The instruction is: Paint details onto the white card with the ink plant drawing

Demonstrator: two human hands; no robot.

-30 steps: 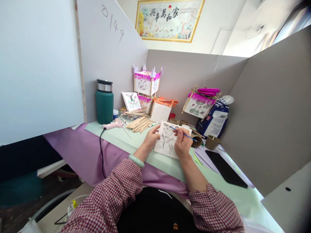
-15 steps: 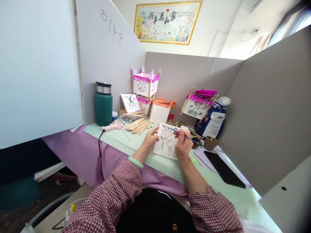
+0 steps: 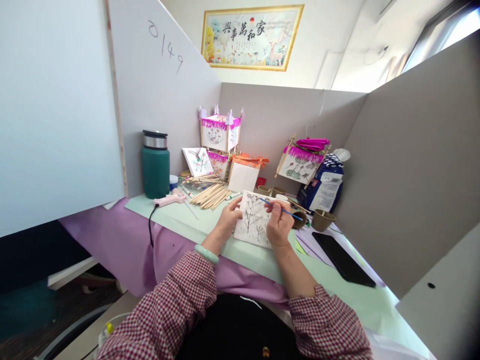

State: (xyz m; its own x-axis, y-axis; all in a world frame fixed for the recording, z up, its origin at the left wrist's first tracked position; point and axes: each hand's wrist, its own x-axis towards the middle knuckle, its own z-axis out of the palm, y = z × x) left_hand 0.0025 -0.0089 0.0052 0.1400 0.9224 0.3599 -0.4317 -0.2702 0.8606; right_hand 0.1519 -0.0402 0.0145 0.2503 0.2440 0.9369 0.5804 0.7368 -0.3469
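Mainly the view has shifted; right fingers (image 3: 276, 211) pinch the thin blue tool (image 3: 292, 215), left fingers (image 3: 235, 215) the decorated panel (image 3: 252, 221).

Grey partitions (image 3: 268, 120) enclose a desk (image 3: 202, 222) below a framed picture (image 3: 253, 37), with probably a window (image 3: 459, 27) upper right.

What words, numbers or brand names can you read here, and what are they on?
"0149": handwritten on the left partition.
"興事萬和家", left to right: large characters on the framed picture.
Small writing under those characters: too small to read.
Print on the blue pack's white label: too small and blurred to read.
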